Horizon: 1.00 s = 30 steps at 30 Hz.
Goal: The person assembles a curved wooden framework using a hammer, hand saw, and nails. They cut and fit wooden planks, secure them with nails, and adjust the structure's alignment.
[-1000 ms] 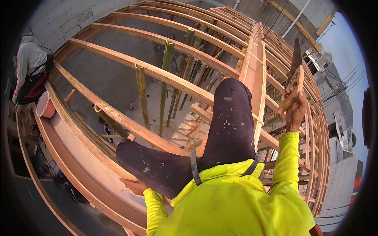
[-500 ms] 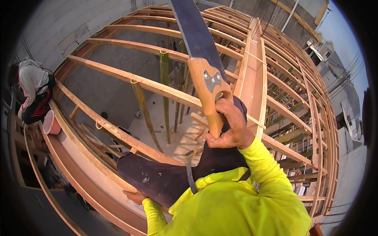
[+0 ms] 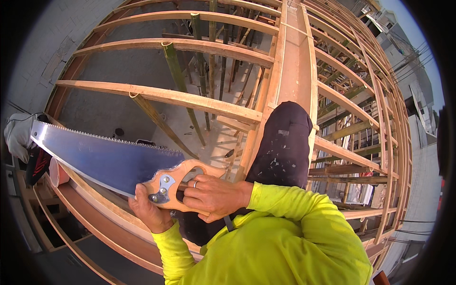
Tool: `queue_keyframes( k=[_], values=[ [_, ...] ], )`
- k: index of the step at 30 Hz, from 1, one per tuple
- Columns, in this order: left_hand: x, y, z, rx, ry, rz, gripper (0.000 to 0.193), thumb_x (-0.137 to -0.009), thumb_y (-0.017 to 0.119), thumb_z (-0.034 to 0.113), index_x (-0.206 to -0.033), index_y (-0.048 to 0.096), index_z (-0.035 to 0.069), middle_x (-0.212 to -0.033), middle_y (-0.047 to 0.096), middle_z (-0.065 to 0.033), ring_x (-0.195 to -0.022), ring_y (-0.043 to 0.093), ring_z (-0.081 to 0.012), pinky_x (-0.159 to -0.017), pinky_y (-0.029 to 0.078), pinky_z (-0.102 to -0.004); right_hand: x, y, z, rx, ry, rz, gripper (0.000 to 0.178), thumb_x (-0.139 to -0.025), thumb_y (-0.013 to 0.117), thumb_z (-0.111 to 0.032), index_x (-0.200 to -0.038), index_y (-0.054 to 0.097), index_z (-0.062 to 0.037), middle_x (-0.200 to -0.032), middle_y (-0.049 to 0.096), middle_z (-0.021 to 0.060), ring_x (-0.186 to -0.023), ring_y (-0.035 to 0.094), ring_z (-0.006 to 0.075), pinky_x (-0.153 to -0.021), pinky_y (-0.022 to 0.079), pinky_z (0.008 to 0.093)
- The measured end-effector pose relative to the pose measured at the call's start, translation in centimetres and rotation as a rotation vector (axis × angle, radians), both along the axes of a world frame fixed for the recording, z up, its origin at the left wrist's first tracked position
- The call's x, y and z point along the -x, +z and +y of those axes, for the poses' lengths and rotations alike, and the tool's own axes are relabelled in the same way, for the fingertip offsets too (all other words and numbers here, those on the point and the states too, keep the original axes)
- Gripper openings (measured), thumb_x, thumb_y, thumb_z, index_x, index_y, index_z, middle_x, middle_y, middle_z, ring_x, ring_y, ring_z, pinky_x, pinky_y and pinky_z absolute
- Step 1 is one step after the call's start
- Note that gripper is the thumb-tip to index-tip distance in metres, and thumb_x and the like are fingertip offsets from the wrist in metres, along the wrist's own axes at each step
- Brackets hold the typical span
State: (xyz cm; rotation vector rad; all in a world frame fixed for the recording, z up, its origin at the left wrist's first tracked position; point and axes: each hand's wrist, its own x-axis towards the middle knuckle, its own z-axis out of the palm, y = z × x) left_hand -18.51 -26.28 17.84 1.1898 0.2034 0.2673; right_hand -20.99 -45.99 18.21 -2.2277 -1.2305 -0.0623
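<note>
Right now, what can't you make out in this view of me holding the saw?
In the head view:
- Left hand: some fingers, hidden behind the wooden handle of the saw.
- Left leg: the knee, covered by the saw and left hand.
- Co-worker: partly blocked by the saw and dark rim.
- Distant buildings, upper right: too small for detail.

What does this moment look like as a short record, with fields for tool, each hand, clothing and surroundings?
Tool: handsaw with blue-grey metal blade and light wooden handle; teeth upward, tip toward the picture's left
Right hand: bare, ring on one finger, fingers curled on the handle
Left hand: bare, at the handle's blade end; fingers mostly hidden
Clothing: bright yellow long-sleeved top, dark paint-spotted trousers
Surroundings: light-brown wooden beams, greenish bamboo poles, round pinkish bucket, another person in a pale grey top at the left edge
</note>
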Motion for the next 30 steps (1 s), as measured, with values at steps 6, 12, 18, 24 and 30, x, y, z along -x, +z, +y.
queue_keyframes(
  k=[6,12,18,24,30],
  values=[
    [-2.2,-4.4,1.9,0.199,-0.101,0.093,0.035,-0.100,0.058,0.026,-0.119,0.057,-0.003,-0.112,0.067,-0.0152,-0.100,0.068,-0.0241,-0.087,0.056,-0.0386,-0.1,3.1,-13.0,-0.453,-0.645,-0.116,0.045,-0.081,0.079,-0.025,-0.115,0.060,-0.0039,-0.118,0.060,0.0114,-0.112,0.057,0.0301,-0.096,0.044,0.0402],
    [-6.9,-8.0,4.3,0.220,-0.194,0.340,0.039,-0.098,0.054,0.030,-0.118,0.057,-0.002,-0.112,0.067,-0.0154,-0.102,0.067,-0.0270,-0.088,0.055,-0.0419,13.3,-9.0,-31.7,-0.560,-1.925,0.121,0.031,-0.092,0.068,-0.023,-0.107,0.060,0.0026,-0.089,0.062,0.0083,-0.080,0.058,0.0167,-0.075,0.048,0.0291],
    [-12.2,-8.1,-0.9,-0.024,-0.189,0.218,0.038,-0.097,0.060,0.028,-0.115,0.059,-0.005,-0.112,0.063,-0.0148,-0.097,0.064,-0.0230,-0.085,0.054,-0.0361,20.7,-24.7,-30.9,-0.006,-2.082,0.599,0.090,-0.085,0.067,-0.055,-0.138,0.039,0.0132,-0.129,0.052,0.0367,-0.119,0.055,0.0440,-0.100,0.044,0.0474],
    [-18.4,-11.5,-5.2,-0.366,-0.336,0.201,0.032,-0.094,0.068,0.023,-0.111,0.059,-0.003,-0.108,0.063,-0.0107,-0.092,0.062,-0.0174,-0.083,0.050,-0.0309,15.6,-26.2,-30.9,0.117,-2.151,0.737,0.076,-0.084,0.070,-0.045,-0.133,0.042,0.0065,-0.123,0.053,0.0292,-0.117,0.051,0.0455,-0.100,0.041,0.0496],
    [-26.5,-13.5,-20.3,-0.410,-0.769,0.257,0.022,-0.090,0.071,0.020,-0.098,0.060,0.004,-0.093,0.065,-0.0035,-0.077,0.059,-0.0105,-0.072,0.050,-0.0272,15.6,-26.2,-30.1,-0.137,-2.238,0.590,0.067,-0.081,0.076,-0.031,-0.130,0.046,0.0029,-0.119,0.056,0.0261,-0.111,0.055,0.0432,-0.096,0.044,0.0475]
  ],
)
